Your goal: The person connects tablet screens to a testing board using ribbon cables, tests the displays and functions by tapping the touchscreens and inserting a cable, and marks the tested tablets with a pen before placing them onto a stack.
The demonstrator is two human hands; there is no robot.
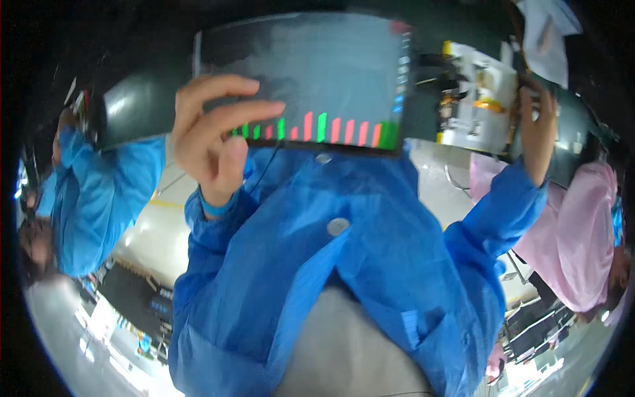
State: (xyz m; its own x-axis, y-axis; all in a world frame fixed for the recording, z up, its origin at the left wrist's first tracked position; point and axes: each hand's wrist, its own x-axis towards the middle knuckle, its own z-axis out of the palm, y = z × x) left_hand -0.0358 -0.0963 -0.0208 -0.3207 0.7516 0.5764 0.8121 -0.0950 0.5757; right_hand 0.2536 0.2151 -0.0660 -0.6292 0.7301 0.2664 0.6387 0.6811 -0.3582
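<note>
A flat screen (311,79) with red and green bars along its lower edge stands in front of me. My left hand (215,132) is over the screen's lower left part, fingers bent and spread, the thumb apart, with nothing seen in it. A blue band (215,208) circles that wrist, and a thin dark cord runs close by. To the right lies a white tray-like fixture (479,99) with yellow and orange parts on it. At its right edge, my right hand (539,126) has its fingers stretched out; blur hides whether they touch the fixture.
A person in a blue coat (99,192) works at the left, and one in a pink coat (572,231) at the right. White sheet-like material (546,40) is at the upper right. A dark tabletop (145,99) extends left of the screen.
</note>
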